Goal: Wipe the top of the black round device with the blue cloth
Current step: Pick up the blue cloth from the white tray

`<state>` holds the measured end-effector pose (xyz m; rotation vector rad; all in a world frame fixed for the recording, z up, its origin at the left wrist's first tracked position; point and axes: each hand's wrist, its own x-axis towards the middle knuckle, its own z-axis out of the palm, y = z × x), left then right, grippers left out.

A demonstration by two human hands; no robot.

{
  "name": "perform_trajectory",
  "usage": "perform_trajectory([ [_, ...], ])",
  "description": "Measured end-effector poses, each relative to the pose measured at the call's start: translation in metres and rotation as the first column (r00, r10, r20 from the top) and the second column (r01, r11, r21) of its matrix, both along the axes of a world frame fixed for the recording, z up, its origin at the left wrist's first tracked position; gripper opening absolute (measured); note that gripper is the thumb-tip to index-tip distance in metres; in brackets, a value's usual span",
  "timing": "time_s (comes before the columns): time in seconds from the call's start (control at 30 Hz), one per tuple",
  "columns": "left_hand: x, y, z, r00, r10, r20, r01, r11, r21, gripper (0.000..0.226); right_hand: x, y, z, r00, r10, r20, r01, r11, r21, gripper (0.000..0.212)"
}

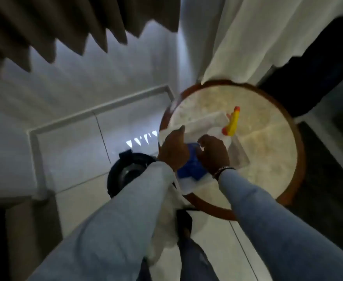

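The blue cloth [189,169] lies bunched on a white tray [239,157] at the near left of a round table. My left hand [173,149] and my right hand [214,154] are both closed on the cloth from either side. The black round device [126,172] sits on the floor to the left of the table, partly hidden behind my left sleeve. Neither hand touches the device.
The round table [267,138] has a pale stone top and a brown wooden rim. A spray bottle with a yellow and red trigger head [232,123] lies on the tray. White curtains [257,37] hang behind the table. My foot [184,222] stands on the tiled floor.
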<state>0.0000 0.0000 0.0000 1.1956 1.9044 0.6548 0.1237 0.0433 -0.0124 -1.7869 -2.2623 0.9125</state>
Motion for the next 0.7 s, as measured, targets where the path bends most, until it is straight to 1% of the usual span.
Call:
perform_trajectory([
  [0.03,0.001,0.006,-0.019,1.000,-0.018,-0.019,0.017,0.998,-0.067,0.060,0.004,-0.001,-0.019,0.999,-0.008,0.033,0.009,0.999,-0.039,0.020],
  [0.07,0.002,0.013,-0.035,0.997,-0.051,-0.051,0.046,0.993,-0.105,0.061,0.006,0.001,-0.034,0.997,-0.021,0.068,0.024,0.999,-0.044,0.027],
  [0.17,-0.002,0.031,-0.081,0.980,-0.153,-0.129,0.123,0.968,-0.218,0.062,0.014,-0.006,-0.077,0.978,-0.073,0.194,0.102,0.984,-0.147,0.057],
  [0.23,-0.002,0.042,-0.103,0.948,-0.252,-0.194,0.198,0.945,-0.261,0.048,0.011,-0.008,-0.096,0.967,-0.109,0.232,0.157,0.967,-0.199,0.071],
  [0.27,-0.002,0.048,-0.107,0.929,-0.298,-0.219,0.235,0.933,-0.271,0.039,0.009,-0.010,-0.100,0.963,-0.130,0.236,0.179,0.963,-0.202,0.071],
  [0.33,-0.002,0.059,-0.116,0.917,-0.325,-0.229,0.255,0.923,-0.289,0.021,0.002,-0.009,-0.108,0.955,-0.180,0.236,0.227,0.955,-0.191,0.060],
  [0.37,-0.001,0.063,-0.117,0.920,-0.322,-0.225,0.254,0.924,-0.286,0.014,0.000,-0.008,-0.109,0.956,-0.207,0.208,0.247,0.949,-0.194,0.050],
  [0.4,0.000,0.066,-0.118,0.924,-0.312,-0.220,0.245,0.927,-0.283,0.010,0.000,-0.007,-0.109,0.960,-0.244,0.141,0.268,0.943,-0.195,0.038],
  [0.43,0.001,0.069,-0.119,0.931,-0.297,-0.212,0.233,0.931,-0.281,0.010,0.000,-0.004,-0.109,0.956,-0.290,0.051,0.294,0.934,-0.202,0.026],
  [0.47,0.001,0.071,-0.119,0.938,-0.282,-0.202,0.221,0.934,-0.280,0.013,0.002,-0.002,-0.109,0.939,-0.342,-0.039,0.327,0.922,-0.205,0.020],
  [0.53,-0.001,0.074,-0.122,0.944,-0.283,-0.168,0.223,0.926,-0.304,0.021,0.009,0.000,-0.107,0.886,-0.435,-0.159,0.403,0.894,-0.197,0.022],
  [0.57,-0.001,0.075,-0.123,0.942,-0.302,-0.144,0.243,0.913,-0.327,0.025,0.012,0.000,-0.106,0.870,-0.458,-0.181,0.424,0.884,-0.198,0.023],
  [0.63,0.001,0.072,-0.123,0.937,-0.343,-0.070,0.295,0.881,-0.370,0.033,0.017,-0.002,-0.104,0.861,-0.477,-0.176,0.440,0.872,-0.214,0.022],
  [0.7,0.001,0.066,-0.117,0.938,-0.346,-0.007,0.318,0.872,-0.371,0.038,0.022,-0.004,-0.101,0.826,-0.525,-0.207,0.475,0.845,-0.246,0.018],
])
